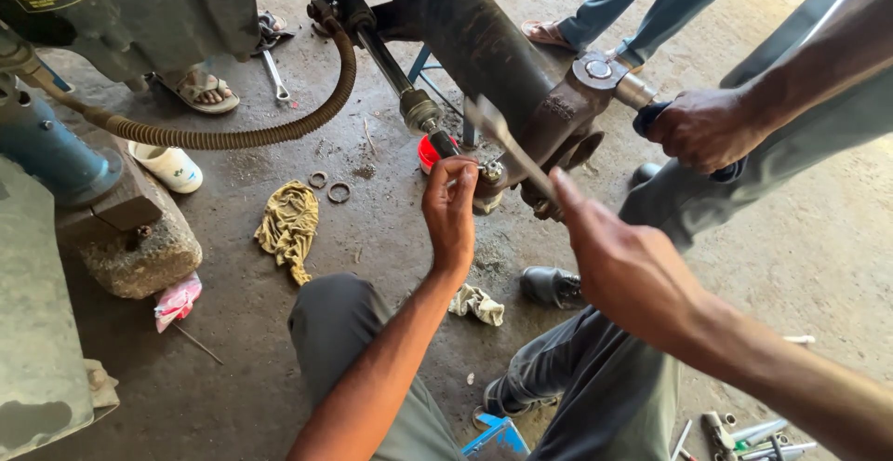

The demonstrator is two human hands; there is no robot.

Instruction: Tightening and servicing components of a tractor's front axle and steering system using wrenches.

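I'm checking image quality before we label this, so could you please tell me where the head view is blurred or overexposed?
Head view: the metal tool in the right hand is streaked by motion blur; the left hand at the joint is sharp; the floor at the right edge is washed out by sunlight.

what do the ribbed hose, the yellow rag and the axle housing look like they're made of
Ribbed hose: looks like rubber in a wire or coil wrap, going by its even ridges and dusty tan coat. Yellow rag: soft woven cloth, crumpled and stained. Axle housing: probably cast iron or steel, dark, matt, greasy. The left hand touches a shiny metal fitting beneath it.
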